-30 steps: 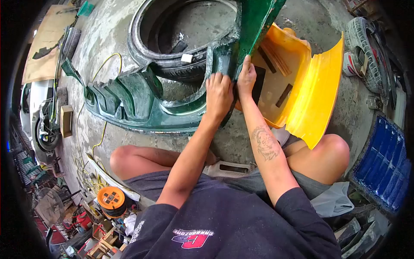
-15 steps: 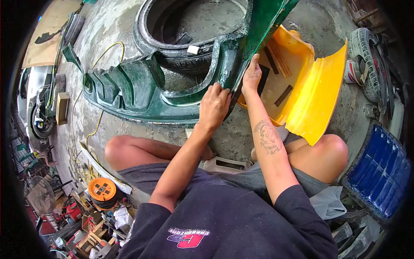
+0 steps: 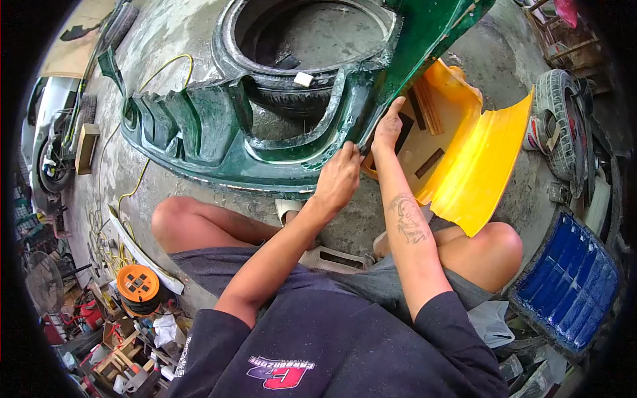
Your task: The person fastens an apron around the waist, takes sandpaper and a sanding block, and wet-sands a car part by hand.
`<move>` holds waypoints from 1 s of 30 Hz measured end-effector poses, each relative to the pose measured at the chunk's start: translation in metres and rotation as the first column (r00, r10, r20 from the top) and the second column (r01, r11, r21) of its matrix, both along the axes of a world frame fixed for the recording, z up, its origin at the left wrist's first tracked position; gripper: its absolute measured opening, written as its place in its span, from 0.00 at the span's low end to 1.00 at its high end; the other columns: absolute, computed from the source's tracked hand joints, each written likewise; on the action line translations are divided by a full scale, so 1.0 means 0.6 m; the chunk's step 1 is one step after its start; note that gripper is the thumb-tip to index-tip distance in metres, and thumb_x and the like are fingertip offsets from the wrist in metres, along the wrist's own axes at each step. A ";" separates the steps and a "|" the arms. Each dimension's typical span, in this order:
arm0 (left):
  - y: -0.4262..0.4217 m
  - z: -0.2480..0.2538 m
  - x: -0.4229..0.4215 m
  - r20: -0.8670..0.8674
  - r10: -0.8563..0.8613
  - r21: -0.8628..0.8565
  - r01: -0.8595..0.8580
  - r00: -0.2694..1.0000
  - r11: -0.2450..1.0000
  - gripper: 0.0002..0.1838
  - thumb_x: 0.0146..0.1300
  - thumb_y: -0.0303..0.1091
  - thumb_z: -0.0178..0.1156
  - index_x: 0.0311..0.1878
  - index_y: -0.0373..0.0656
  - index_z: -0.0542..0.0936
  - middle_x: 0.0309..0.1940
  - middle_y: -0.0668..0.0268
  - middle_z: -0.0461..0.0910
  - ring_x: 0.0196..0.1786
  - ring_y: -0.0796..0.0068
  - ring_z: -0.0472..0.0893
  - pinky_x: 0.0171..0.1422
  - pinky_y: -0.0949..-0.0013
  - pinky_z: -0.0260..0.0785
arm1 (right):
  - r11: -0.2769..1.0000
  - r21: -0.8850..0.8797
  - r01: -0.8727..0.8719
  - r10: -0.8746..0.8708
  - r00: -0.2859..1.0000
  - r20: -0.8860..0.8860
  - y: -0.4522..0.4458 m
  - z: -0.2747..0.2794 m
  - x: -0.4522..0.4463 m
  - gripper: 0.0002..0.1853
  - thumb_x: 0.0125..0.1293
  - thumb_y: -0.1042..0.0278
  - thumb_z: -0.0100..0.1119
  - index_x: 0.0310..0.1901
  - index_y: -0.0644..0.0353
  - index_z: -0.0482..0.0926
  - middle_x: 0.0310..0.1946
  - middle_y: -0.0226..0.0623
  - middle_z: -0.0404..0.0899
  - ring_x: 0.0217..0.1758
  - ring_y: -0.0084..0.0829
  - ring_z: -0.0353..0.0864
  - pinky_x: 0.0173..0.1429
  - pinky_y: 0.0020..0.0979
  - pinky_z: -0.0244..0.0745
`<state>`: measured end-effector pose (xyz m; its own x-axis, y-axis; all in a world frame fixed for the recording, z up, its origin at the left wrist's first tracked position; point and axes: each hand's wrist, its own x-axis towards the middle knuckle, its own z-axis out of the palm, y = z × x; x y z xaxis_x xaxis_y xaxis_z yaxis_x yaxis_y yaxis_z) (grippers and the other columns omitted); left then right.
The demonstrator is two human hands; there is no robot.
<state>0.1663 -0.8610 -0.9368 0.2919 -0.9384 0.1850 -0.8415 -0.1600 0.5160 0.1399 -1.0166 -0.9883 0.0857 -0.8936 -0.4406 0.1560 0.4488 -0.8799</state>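
Observation:
A large green molded part (image 3: 219, 132) with ribs and a curved opening lies across the floor and partly over a tire (image 3: 285, 99). My left hand (image 3: 340, 174) is closed, its fingers pressed together on the part's near edge; anything small in the fingers is hidden. Just to the right, my right hand (image 3: 387, 129) grips the edge of the green part's raised right section, thumb up. A small white block (image 3: 303, 79) rests on the tire rim. Right of my right hand stands a yellow molded part (image 3: 488, 152).
An orange cable reel (image 3: 138, 282) and cluttered tools are at the lower left, beside a yellow cord (image 3: 142, 179). At the right are a tire (image 3: 554, 126), a can (image 3: 536, 132) and a blue panel (image 3: 569, 282). My crossed legs frame a plastic stool (image 3: 337, 259).
My left hand has slid down along the green part's edge, away from the upper section. My right hand keeps its grip. The whole view has shifted slightly.

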 end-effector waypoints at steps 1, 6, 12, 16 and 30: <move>-0.003 0.000 0.001 0.000 0.001 0.002 -0.001 1.000 1.000 0.10 0.69 0.29 0.54 0.46 0.30 0.74 0.36 0.51 0.70 0.38 0.50 0.78 0.41 0.55 0.73 | 1.000 0.002 -0.001 0.001 1.000 0.000 0.002 -0.005 0.000 0.48 0.64 0.20 0.39 0.48 0.70 0.80 0.42 0.37 0.82 0.45 0.32 0.79 0.54 0.31 0.71; -0.014 0.009 -0.006 -0.050 0.069 0.022 -0.068 0.996 0.997 0.15 0.70 0.30 0.53 0.54 0.29 0.73 0.40 0.48 0.72 0.37 0.45 0.79 0.40 0.52 0.73 | 1.000 -0.027 0.011 -0.016 0.979 -0.206 -0.005 0.001 -0.005 0.46 0.67 0.23 0.39 0.38 0.71 0.82 0.32 0.38 0.82 0.38 0.31 0.77 0.49 0.32 0.71; -0.027 0.014 -0.001 -0.054 0.009 0.062 -0.006 0.998 0.998 0.11 0.65 0.25 0.53 0.48 0.30 0.73 0.40 0.49 0.70 0.37 0.45 0.79 0.40 0.51 0.74 | 0.998 -0.056 -0.003 -0.010 0.972 -0.235 -0.006 -0.011 -0.004 0.44 0.68 0.24 0.38 0.37 0.68 0.82 0.30 0.37 0.81 0.36 0.31 0.76 0.49 0.32 0.71; -0.094 0.002 0.003 0.050 -0.009 0.011 0.008 0.999 1.000 0.03 0.57 0.21 0.54 0.33 0.31 0.75 0.38 0.52 0.71 0.39 0.54 0.81 0.42 0.57 0.78 | 1.000 0.014 -0.022 0.023 0.994 -0.105 -0.005 -0.008 -0.007 0.42 0.70 0.27 0.37 0.39 0.67 0.83 0.31 0.35 0.83 0.36 0.28 0.77 0.48 0.32 0.72; -0.152 -0.012 0.008 0.010 0.054 -0.038 -0.054 0.998 0.998 0.04 0.54 0.19 0.54 0.34 0.34 0.74 0.37 0.51 0.73 0.35 0.43 0.80 0.38 0.48 0.74 | 0.998 0.022 -0.063 0.062 0.997 0.037 -0.003 -0.028 -0.022 0.41 0.69 0.27 0.40 0.42 0.66 0.83 0.35 0.33 0.82 0.39 0.28 0.77 0.49 0.32 0.72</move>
<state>0.1711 -0.9519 -0.9438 0.3396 -0.9137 0.2230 -0.8379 -0.1861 0.5131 0.1270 -1.0187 -1.0049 0.1578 -0.8757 -0.4564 0.1587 0.4787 -0.8635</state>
